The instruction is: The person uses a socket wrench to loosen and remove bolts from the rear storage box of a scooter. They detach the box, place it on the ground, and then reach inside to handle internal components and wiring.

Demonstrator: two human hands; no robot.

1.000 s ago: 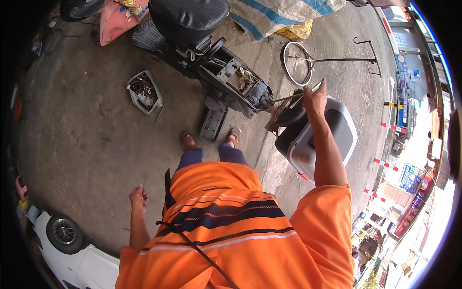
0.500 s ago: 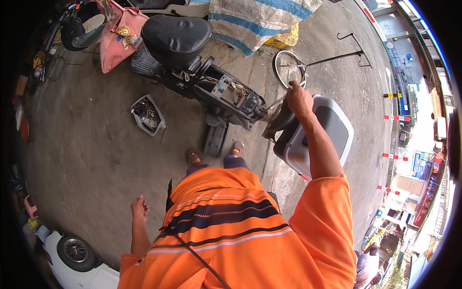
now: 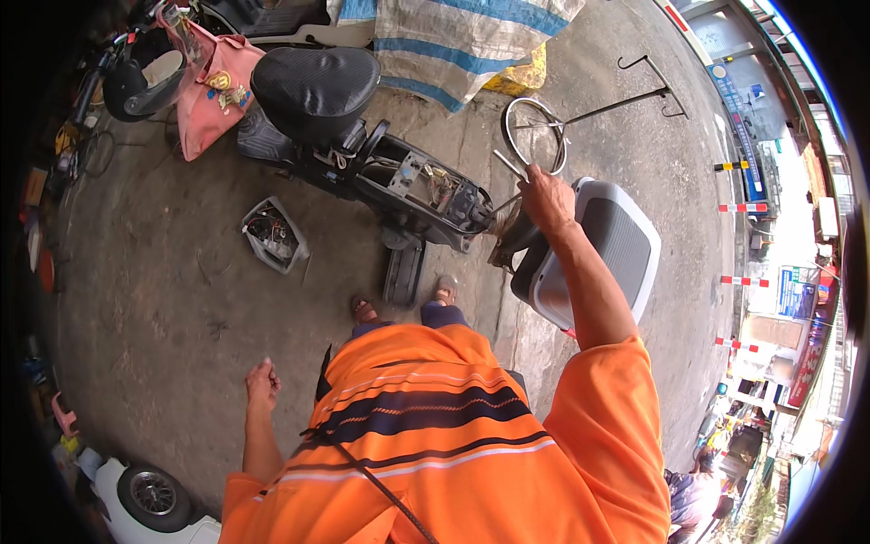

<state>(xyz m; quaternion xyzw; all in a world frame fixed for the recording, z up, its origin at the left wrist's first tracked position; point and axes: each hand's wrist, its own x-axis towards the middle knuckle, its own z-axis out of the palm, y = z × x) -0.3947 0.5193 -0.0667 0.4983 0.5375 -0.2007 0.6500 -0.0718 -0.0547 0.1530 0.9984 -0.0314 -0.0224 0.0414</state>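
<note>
An electric scooter (image 3: 399,186) stands in front of me with its black seat (image 3: 317,91) tipped up, showing wiring in the open compartment. My right hand (image 3: 548,199) is closed round a light metal bar (image 3: 510,165) above the scooter's rear end, just short of the grey-and-black top box (image 3: 612,245). The bar's far end sticks out past my fingers; how it joins the scooter is hidden. At my left side, my left hand (image 3: 263,385) hangs in the air with curled fingers, and nothing shows in it.
A grey plastic tub (image 3: 275,238) of small parts sits on the floor left of the scooter. Beyond the rear lies a metal stand with a ring base (image 3: 536,136). A striped tarp (image 3: 453,45) covers something ahead. A white vehicle part with a wheel (image 3: 152,494) is lower left.
My right hand has moved slightly left and down, and a light metal bar now shows past its fingers. The whole view has shifted a little; my left hand still hangs at my side.
</note>
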